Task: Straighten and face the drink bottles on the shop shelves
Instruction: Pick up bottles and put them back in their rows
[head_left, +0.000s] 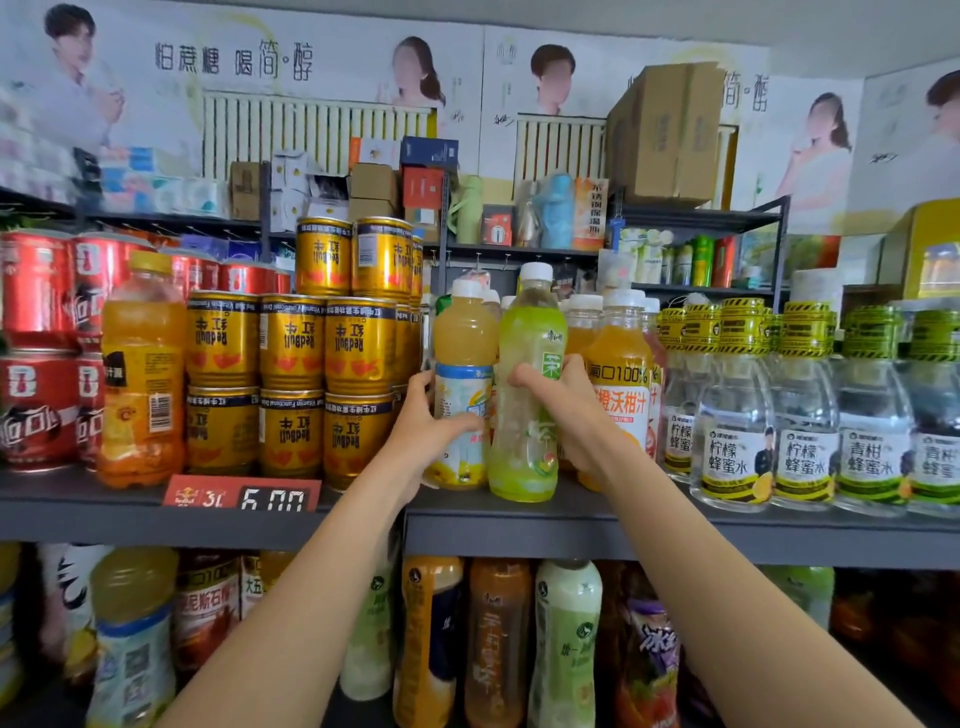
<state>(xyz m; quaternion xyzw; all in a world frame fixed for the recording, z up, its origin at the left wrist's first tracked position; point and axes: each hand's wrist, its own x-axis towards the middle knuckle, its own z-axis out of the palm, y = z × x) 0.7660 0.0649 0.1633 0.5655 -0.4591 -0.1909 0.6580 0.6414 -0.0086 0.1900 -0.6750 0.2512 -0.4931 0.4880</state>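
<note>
- I'm looking at a small shop — grey shelves (675, 535) packed with drink bottles (732, 431) and stacked cans (291, 343).
- A price tag (241, 493) sits lower left; advertising posters (234, 62) run along the top.

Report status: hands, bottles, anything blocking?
Left hand grips yellow juice bottle. Right hand grips green tea bottle, standing at shelf edge. Orange juice bottle crowds right side.

Green tea bottle (524, 405): clear glossy plastic, smooth paper-like label. Pale yellow bottle (462, 384): same glossy plastic, white cap. Gold cans (291, 343): shiny printed metal. Shelf (571, 525): matt dark grey metal. Boxes (670, 130): plain brown cardboard, matt.
</note>
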